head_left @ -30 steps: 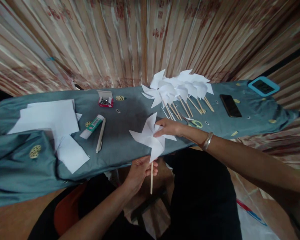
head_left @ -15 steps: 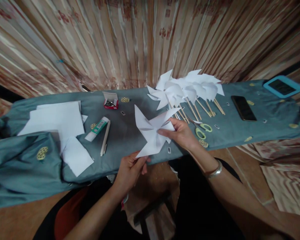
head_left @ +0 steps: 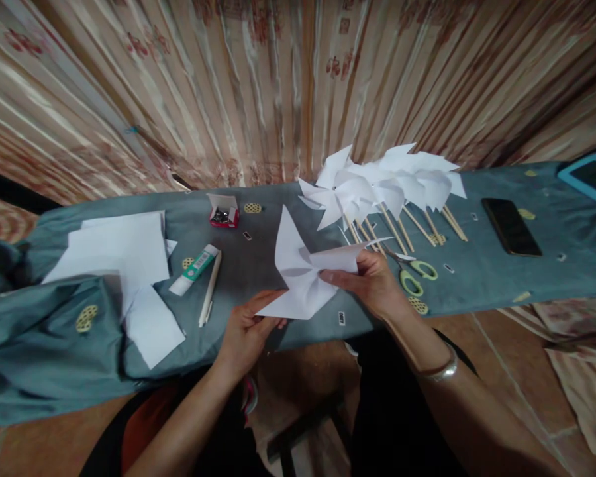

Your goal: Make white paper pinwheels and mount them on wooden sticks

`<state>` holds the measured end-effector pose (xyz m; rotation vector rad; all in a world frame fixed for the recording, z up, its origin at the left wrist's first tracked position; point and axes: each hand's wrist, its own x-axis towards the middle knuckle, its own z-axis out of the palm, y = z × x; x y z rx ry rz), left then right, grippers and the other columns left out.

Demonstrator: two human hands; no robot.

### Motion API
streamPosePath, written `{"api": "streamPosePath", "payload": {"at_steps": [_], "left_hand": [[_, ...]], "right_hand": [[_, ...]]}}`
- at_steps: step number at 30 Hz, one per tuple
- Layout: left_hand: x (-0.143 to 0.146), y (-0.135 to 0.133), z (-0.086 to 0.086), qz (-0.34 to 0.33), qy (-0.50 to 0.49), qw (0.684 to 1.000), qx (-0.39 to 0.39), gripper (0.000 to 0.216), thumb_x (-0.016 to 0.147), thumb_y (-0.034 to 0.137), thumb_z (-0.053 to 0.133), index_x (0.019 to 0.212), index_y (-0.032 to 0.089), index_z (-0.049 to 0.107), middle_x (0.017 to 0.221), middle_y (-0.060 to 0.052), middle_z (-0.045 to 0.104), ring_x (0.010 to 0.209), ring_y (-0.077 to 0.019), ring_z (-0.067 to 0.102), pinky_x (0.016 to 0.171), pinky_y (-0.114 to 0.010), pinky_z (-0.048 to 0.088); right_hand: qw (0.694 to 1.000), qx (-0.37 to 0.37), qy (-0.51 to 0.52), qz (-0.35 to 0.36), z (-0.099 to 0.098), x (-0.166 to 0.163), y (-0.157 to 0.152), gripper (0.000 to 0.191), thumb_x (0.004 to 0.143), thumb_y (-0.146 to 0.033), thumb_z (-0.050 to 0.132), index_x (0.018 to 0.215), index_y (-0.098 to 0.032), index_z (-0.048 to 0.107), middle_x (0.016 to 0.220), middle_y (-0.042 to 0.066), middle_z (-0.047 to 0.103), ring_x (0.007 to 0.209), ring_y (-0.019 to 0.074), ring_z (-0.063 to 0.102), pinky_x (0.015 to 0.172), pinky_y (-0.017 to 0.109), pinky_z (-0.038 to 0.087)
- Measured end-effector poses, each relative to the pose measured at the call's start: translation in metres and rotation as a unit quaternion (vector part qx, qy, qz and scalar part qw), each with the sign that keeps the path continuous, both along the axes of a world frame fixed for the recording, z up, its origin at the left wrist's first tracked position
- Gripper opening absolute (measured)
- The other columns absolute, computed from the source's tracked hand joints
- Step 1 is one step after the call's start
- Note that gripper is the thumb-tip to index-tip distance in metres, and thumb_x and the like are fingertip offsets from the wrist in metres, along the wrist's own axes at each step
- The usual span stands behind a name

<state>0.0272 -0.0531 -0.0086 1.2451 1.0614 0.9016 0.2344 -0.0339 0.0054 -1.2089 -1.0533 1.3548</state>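
Note:
A white paper pinwheel [head_left: 298, 278] is held up over the front edge of the table, its points spread and its blades folded to the middle. My right hand [head_left: 372, 281] is closed on its right side, the thumb pressed near the centre. At the lower left point, my left hand [head_left: 251, 331] pinches the paper between thumb and fingers. No stick shows on this pinwheel. Just beyond my right hand lie scissors [head_left: 411, 277] with green handles, beside a row of finished-looking paper pinwheels [head_left: 392, 185] on wooden sticks.
To the left are white paper sheets [head_left: 119, 245], a glue stick box [head_left: 193, 268] and a white pen [head_left: 210, 291]. An open red box [head_left: 223, 213] of small metal pieces stands behind. A phone [head_left: 511, 226] and a blue-framed device [head_left: 593, 175] lie right. A curtain [head_left: 278, 86] hangs behind the table.
My left hand has moved up and left and now pinches the pinwheel's lower left point. The pinwheel has tilted slightly in my right hand. The view has shifted a little.

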Motion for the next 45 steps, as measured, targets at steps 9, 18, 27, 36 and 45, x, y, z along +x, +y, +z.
{"api": "streamPosePath", "payload": {"at_steps": [9,18,27,36,45], "left_hand": [[0.013,0.004,-0.010,0.014,-0.029,0.997,-0.071,0.014,0.068,0.028,0.071,0.062,0.016,0.072,0.063,-0.002,0.065,0.064,-0.0133,0.058,0.063,-0.022,0.045],[0.022,0.002,0.006,0.019,-0.041,0.994,-0.101,0.024,0.056,0.041,0.082,0.061,0.018,0.075,0.057,-0.003,0.068,0.053,-0.0155,0.059,0.049,-0.024,0.048],[0.010,0.005,0.009,-0.036,-0.068,0.995,-0.056,0.009,0.072,0.026,0.076,0.079,0.025,0.080,0.074,-0.006,0.072,0.065,-0.0130,0.064,0.058,-0.019,0.049],[0.009,0.009,0.014,-0.028,-0.063,0.995,-0.070,0.009,0.071,0.025,0.075,0.078,0.025,0.080,0.072,-0.006,0.071,0.061,-0.0126,0.061,0.053,-0.019,0.047],[0.012,0.013,0.032,-0.009,-0.026,0.998,-0.065,0.009,0.074,0.026,0.071,0.072,0.021,0.078,0.069,-0.005,0.069,0.059,-0.0124,0.059,0.052,-0.020,0.046]], "right_hand": [[0.999,0.023,-0.015,0.029,0.001,0.013,-0.002,0.016,0.062,-0.027,0.083,0.075,-0.021,0.076,0.076,0.000,0.074,0.062,0.0129,0.064,0.058,0.024,0.053],[0.983,0.128,-0.099,0.091,0.015,0.015,-0.029,0.009,0.081,-0.030,0.068,0.084,-0.022,0.072,0.083,0.002,0.072,0.074,0.0169,0.066,0.066,0.028,0.053],[0.891,0.375,-0.233,0.109,0.029,0.012,-0.031,0.022,0.093,-0.028,0.053,0.109,-0.020,0.064,0.088,0.007,0.073,0.083,0.0196,0.068,0.072,0.034,0.055],[0.896,0.338,-0.255,0.134,0.044,0.011,-0.028,0.025,0.096,-0.029,0.047,0.115,-0.024,0.063,0.088,0.007,0.073,0.085,0.0208,0.069,0.074,0.036,0.056],[0.909,0.329,-0.241,0.079,0.036,0.005,-0.032,0.030,0.096,-0.034,0.046,0.121,-0.031,0.061,0.092,0.004,0.073,0.086,0.0205,0.068,0.074,0.035,0.054]]}}
